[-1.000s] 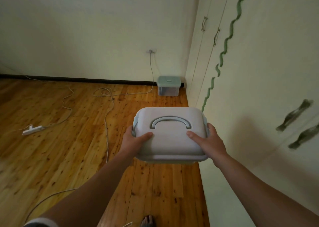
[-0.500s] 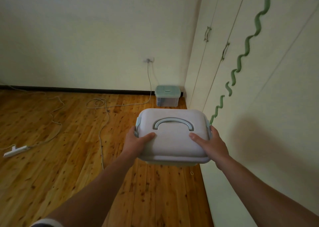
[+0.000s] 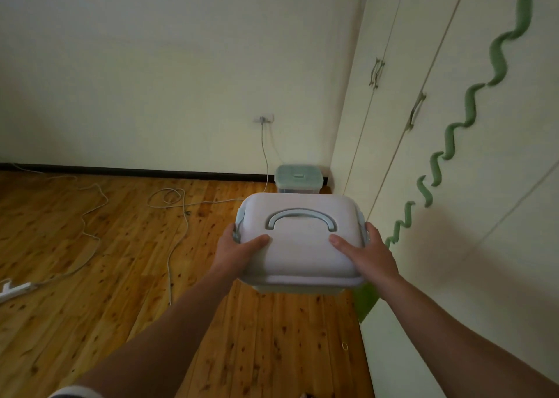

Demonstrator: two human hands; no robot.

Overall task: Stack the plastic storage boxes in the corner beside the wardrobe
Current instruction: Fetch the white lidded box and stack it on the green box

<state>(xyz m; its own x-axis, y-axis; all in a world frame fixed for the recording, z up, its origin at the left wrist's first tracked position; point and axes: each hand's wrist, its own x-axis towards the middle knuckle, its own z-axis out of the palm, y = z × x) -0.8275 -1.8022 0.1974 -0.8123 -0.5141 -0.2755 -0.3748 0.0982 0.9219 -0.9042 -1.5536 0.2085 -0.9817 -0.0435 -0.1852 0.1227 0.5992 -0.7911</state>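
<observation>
I hold a pale lilac storage box [image 3: 299,255] with a grey-blue arched handle on its lid, level and above the floor at chest height. My left hand [image 3: 239,251] grips its left side, thumb on the lid. My right hand [image 3: 367,252] grips the right side the same way. Farther ahead a smaller clear box with a teal lid [image 3: 298,178] sits on the floor in the corner, between the back wall and the cream wardrobe [image 3: 453,170] on the right. The held box hides its lower front.
White cables [image 3: 178,216] loop across the wooden floor on the left, one running up to a wall socket [image 3: 264,119]. A white power strip [image 3: 15,290] lies at the far left edge. The wardrobe doors carry metal handles and a green wavy trim.
The view has moved forward toward the corner; the teal-lidded box looks bigger and closer to the held box. My grip on the lilac box is unchanged.
</observation>
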